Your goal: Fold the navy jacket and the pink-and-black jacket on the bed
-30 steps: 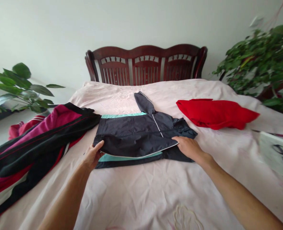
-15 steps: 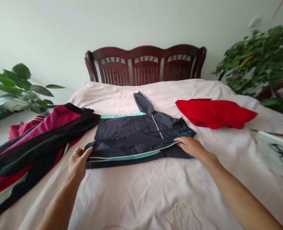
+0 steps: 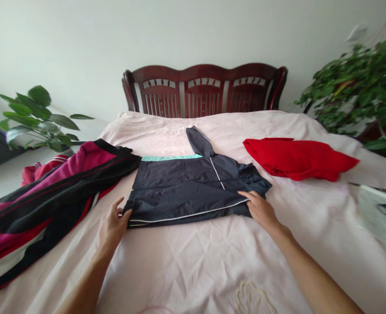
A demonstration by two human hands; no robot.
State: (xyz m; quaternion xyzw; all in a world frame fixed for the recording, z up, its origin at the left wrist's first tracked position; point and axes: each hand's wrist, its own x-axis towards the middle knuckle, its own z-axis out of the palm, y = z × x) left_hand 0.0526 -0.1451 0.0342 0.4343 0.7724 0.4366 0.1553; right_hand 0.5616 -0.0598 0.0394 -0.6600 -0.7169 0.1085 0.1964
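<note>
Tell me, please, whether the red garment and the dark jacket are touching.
Apart: in the head view, the pale pink sheet shows in a strip between the red garment and the dark jacket.

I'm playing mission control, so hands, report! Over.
Left hand at hem of dark jacket, right hand near its collar. Jacket spread, one sleeve out. Red garment beside it, apart.
</note>
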